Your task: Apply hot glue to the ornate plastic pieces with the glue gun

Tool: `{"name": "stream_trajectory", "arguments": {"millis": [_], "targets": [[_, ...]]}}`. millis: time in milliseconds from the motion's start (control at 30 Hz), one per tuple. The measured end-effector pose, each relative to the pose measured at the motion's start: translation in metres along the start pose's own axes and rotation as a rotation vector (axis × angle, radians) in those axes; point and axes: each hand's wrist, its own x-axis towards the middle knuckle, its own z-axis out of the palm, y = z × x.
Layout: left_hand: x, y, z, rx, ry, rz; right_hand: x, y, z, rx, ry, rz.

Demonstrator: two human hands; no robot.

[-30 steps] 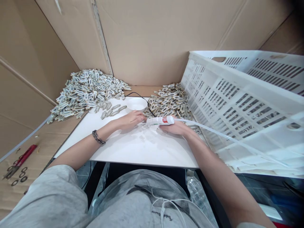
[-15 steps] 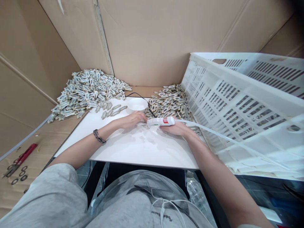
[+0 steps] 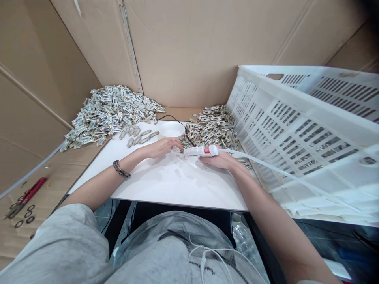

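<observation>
My right hand [image 3: 220, 161] grips a white glue gun [image 3: 199, 151] with a red switch, its nozzle pointing left and low over the white board [image 3: 166, 185]. A translucent glue stick [image 3: 266, 167] trails from the gun's back toward the right. My left hand [image 3: 161, 147] rests on the board with its fingertips pinched at a small piece just left of the nozzle; the piece is too small to name. Behind the hands sits a small white dish [image 3: 171, 128].
A big heap of small metal buckle pieces [image 3: 109, 112] lies at the back left, a smaller heap [image 3: 211, 128] at the back right. A white slatted crate [image 3: 304, 130] leans on the right. Cardboard walls surround the board. Red-handled pliers [image 3: 25, 193] and black rings lie far left.
Both hands stay at nearly the same spot. The left fingertips have shifted slightly at the nozzle. The view has nudged a little.
</observation>
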Motion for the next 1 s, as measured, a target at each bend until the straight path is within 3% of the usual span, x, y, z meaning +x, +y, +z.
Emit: {"name": "stream_trajectory", "arguments": {"millis": [200,467,1000], "targets": [[-0.007,0.001,-0.006,0.041,0.051,-0.042,-0.001,-0.003,-0.001,-0.026,-0.003,0.008],[0.007,-0.01,0.013,-0.049,-0.031,-0.09,0.0,-0.001,-0.001,-0.005,-0.008,0.015],[0.017,-0.006,0.011,-0.035,-0.059,-0.173,0.0,-0.004,-0.001,0.005,-0.005,0.013]]}}
